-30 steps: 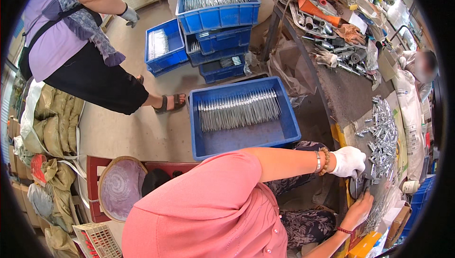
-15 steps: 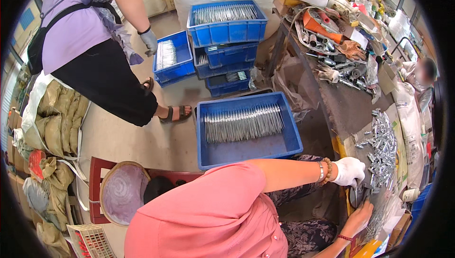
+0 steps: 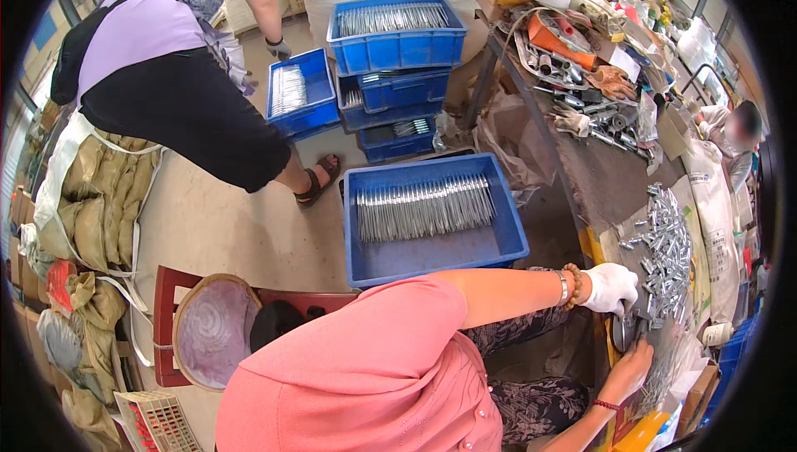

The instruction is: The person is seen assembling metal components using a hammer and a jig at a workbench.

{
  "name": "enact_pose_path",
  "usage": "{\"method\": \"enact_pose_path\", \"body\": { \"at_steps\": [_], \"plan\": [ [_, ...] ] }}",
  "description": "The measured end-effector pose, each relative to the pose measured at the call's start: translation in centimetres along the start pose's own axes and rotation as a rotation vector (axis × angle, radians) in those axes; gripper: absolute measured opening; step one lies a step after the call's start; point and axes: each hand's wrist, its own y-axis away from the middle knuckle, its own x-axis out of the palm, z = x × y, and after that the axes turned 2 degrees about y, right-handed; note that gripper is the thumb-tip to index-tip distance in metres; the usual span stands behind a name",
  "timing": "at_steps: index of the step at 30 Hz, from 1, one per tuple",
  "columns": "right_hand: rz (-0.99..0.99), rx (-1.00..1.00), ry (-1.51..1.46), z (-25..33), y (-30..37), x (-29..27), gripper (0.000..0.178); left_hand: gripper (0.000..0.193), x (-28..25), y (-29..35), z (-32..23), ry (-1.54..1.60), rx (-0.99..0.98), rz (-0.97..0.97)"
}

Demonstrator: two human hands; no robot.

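Observation:
My left hand (image 3: pixel 613 288), in a white glove, is at the right-hand workbench. Its fingers curl down beside a dark round metal part (image 3: pixel 623 332), and what they hold is hidden. Just nearer, my bare right hand (image 3: pixel 628 371) has its fingers drawn together at the same part; anything between them is too small to name. A heap of short shiny metal fittings (image 3: pixel 664 244) lies beyond my left hand. Thin, clear-looking strands or rods (image 3: pixel 666 369) lie right of my right hand. A blue crate (image 3: pixel 436 259) left of the bench holds a row of slim metal rods (image 3: pixel 425 210).
More blue crates (image 3: pixel 398 52) of rods are stacked behind. A co-worker in purple (image 3: pixel 149 29) stands at far left, a gloved hand near one crate. Tools and an orange-handled item (image 3: pixel 560 41) clutter the far bench. A red chair (image 3: pixel 166 302) and tan sacks (image 3: pixel 100 195) stand left.
The co-worker has leaned forward and shifted away, the gloved hand now farther back by the small crate. My two hands stay at the round part with only slight movement.

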Motion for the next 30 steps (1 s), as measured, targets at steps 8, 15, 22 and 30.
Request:
{"method": "enact_pose_path", "body": {
  "at_steps": [8,15,22,30],
  "plan": [
    [0.006,0.013,-0.006,0.91,0.02,-0.92,0.026,0.015,-0.13,0.03,-0.29,-0.015,-0.02,0.001],
    [0.01,0.015,0.019,0.82,0.04,-0.77,0.026,0.013,-0.13,0.03,-0.35,-0.036,-0.001,-0.021],
    [0.017,0.035,0.023,1.01,-0.01,-0.75,0.029,0.014,0.02,0.06,-0.13,-0.023,-0.01,-0.016],
    [0.034,0.041,0.045,0.76,0.02,-0.6,0.031,0.015,-0.12,0.16,-0.28,-0.019,-0.008,-0.016]
  ]
}}
